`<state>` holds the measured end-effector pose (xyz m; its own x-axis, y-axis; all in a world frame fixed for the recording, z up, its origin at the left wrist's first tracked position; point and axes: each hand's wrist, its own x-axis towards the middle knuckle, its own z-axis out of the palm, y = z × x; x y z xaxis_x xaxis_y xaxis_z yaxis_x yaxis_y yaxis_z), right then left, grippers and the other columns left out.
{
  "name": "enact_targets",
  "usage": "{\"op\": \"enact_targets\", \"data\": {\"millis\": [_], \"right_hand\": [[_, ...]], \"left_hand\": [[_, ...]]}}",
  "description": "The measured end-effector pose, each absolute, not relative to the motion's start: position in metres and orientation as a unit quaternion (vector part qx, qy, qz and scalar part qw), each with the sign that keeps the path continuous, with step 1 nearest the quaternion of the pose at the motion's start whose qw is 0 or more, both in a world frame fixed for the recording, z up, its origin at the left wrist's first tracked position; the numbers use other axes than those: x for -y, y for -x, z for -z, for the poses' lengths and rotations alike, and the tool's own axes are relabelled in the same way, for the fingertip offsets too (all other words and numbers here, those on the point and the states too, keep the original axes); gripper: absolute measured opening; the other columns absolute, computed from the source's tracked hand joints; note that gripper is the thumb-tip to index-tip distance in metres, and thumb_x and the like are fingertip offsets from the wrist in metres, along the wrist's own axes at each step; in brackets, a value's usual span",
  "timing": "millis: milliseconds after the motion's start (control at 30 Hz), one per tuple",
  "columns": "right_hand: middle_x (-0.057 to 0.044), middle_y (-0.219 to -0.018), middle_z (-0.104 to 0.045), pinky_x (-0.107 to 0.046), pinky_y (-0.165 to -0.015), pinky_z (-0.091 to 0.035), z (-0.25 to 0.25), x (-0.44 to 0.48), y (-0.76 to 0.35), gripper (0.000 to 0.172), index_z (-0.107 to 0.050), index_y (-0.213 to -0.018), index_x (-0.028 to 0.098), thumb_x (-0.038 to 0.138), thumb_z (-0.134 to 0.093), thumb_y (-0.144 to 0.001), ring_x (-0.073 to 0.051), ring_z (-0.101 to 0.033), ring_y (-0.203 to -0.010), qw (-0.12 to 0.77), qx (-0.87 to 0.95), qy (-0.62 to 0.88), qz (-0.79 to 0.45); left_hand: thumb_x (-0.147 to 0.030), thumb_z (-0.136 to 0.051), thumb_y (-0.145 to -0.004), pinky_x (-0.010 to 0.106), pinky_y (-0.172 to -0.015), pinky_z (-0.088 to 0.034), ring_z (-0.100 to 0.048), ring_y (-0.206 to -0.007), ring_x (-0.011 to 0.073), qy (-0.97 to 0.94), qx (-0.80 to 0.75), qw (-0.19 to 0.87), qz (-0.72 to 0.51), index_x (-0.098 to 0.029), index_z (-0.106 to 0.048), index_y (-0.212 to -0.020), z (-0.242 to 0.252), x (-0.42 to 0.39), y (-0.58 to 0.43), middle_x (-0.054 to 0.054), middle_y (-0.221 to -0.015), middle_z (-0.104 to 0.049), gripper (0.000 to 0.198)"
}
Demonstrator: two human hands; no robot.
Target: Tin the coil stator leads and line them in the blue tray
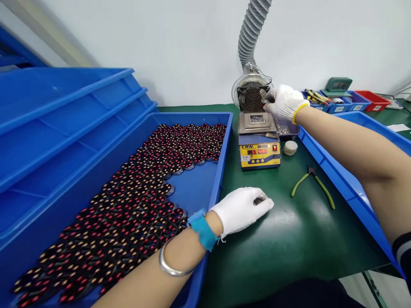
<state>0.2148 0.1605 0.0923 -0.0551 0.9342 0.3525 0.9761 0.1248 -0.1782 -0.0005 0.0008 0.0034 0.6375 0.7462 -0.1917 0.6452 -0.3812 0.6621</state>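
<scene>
Green matting covered the counter [289,244], with a white wall behind it. At 6 o'clock the left hand [239,209] was laid on the mat, its fingers [265,204] curled and pinching a small round part [258,199], just beside the rim of the blue tray [221,171], in which many like coil parts [144,201] were packed from 7 to 11 o'clock. At 12 o'clock the right hand [284,102] was held over the far edge of the solder pot [258,141], its fingers pressed together on a small dark piece [265,105] that could not be made out clearly. The pot's display was lit, so heat was to be assumed. The glove could be scorched if the hand were lowered too far, and the piece could be dropped into the bath if the pinch were loosened. The green-handled pliers [313,186] at 3 o'clock could be knocked by the forearm.
</scene>
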Motion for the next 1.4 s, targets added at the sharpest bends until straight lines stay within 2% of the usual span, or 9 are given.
{"op": "enact_targets", "data": {"millis": [233,500,667,800,1000,1100,1200,1267,1400], "right_hand": [[-0.014,-0.102,-0.066,-0.045,-0.084,-0.048,-0.085,-0.188,-0.189,0.035,-0.069,-0.107,0.011,0.03,-0.056,-0.082,-0.029,-0.063,-0.099,0.084,0.738,0.663,0.092],[-0.015,-0.103,-0.066,-0.045,-0.081,-0.05,-0.077,-0.188,-0.178,0.03,-0.069,-0.104,0.014,0.029,-0.057,-0.081,-0.032,-0.063,-0.097,0.039,0.741,0.662,0.106],[-0.014,-0.102,-0.067,-0.044,-0.081,-0.051,-0.08,-0.186,-0.179,0.026,-0.069,-0.1,0.016,0.03,-0.059,-0.08,-0.032,-0.063,-0.096,0.042,0.733,0.67,0.111],[-0.009,-0.101,-0.068,-0.04,-0.082,-0.051,-0.092,-0.177,-0.182,0.029,-0.07,-0.1,0.018,0.035,-0.058,-0.08,-0.028,-0.063,-0.098,0.1,0.734,0.665,0.097],[-0.004,-0.077,-0.07,-0.033,-0.067,-0.051,-0.092,-0.128,-0.168,0.037,-0.073,-0.1,0.022,0.049,-0.063,-0.076,-0.019,-0.065,-0.07,0.188,0.74,0.64,-0.084],[-0.002,-0.084,-0.072,-0.031,-0.068,-0.053,-0.072,-0.094,-0.153,0.043,-0.069,-0.114,0.026,0.048,-0.061,-0.078,-0.017,-0.067,-0.072,0.209,0.75,0.6,-0.185],[-0.001,-0.107,-0.071,-0.033,-0.081,-0.054,-0.054,-0.07,-0.146,0.053,-0.061,-0.127,0.031,0.043,-0.064,-0.075,-0.022,-0.067,-0.094,0.211,0.777,0.564,-0.186],[0.001,-0.114,-0.069,-0.034,-0.084,-0.054,-0.049,-0.062,-0.148,0.051,-0.06,-0.126,0.033,0.041,-0.064,-0.076,-0.024,-0.066,-0.101,0.19,0.794,0.545,-0.192],[0.002,-0.088,-0.074,-0.029,-0.064,-0.057,-0.05,-0.06,-0.157,0.038,-0.064,-0.116,0.03,0.045,-0.057,-0.082,-0.019,-0.07,-0.074,0.143,0.757,0.539,-0.339]], "left_hand": [[-0.053,-0.055,-0.079,0.03,-0.07,-0.049,-0.069,-0.079,0.0237,-0.83,-0.421,0.358,-0.068,-0.02,-0.074,-0.093,0.008,-0.006,0.009,0.007,-0.088,-0.075,0.041],[-0.055,-0.053,-0.079,0.03,-0.073,-0.05,-0.069,-0.081,0.0243,-0.834,-0.42,0.355,-0.04,-0.019,-0.073,-0.098,0.012,-0.007,0.008,0.008,-0.091,-0.075,0.045],[-0.054,-0.052,-0.08,0.031,-0.079,-0.05,-0.069,-0.087,0.0243,-0.827,-0.426,0.367,-0.028,-0.018,-0.072,-0.103,0.008,-0.007,0.006,0.008,-0.095,-0.075,0.047],[-0.052,-0.058,-0.079,0.033,-0.084,-0.05,-0.068,-0.092,0.0243,-0.771,-0.466,0.409,-0.146,-0.016,-0.068,-0.11,0.003,-0.008,0.004,0.009,-0.101,-0.073,0.049],[-0.039,-0.07,-0.077,0.034,-0.092,-0.05,-0.065,-0.097,0.0206,-0.559,-0.462,0.546,-0.42,-0.008,-0.06,-0.118,0.002,-0.019,0.001,0.014,-0.111,-0.069,0.052],[-0.035,-0.077,-0.07,0.036,-0.09,-0.051,-0.066,-0.092,0.0193,-0.482,-0.434,0.575,-0.499,-0.01,-0.063,-0.114,0.005,-0.025,0.001,0.012,-0.106,-0.07,0.053],[-0.03,-0.08,-0.064,0.036,-0.087,-0.052,-0.067,-0.085,0.0179,-0.439,-0.409,0.597,-0.533,-0.011,-0.068,-0.098,0.006,-0.027,0.001,0.009,-0.096,-0.072,0.041],[-0.027,-0.08,-0.063,0.035,-0.083,-0.052,-0.066,-0.078,0.0165,-0.425,-0.403,0.611,-0.533,-0.01,-0.068,-0.091,0.005,-0.026,0.002,0.007,-0.087,-0.073,0.035],[-0.024,-0.077,-0.065,0.032,-0.076,-0.053,-0.064,-0.069,0.0138,-0.429,-0.426,0.613,-0.509,-0.01,-0.069,-0.089,0.001,-0.025,0.003,0.003,-0.075,-0.07,0.029]]}}
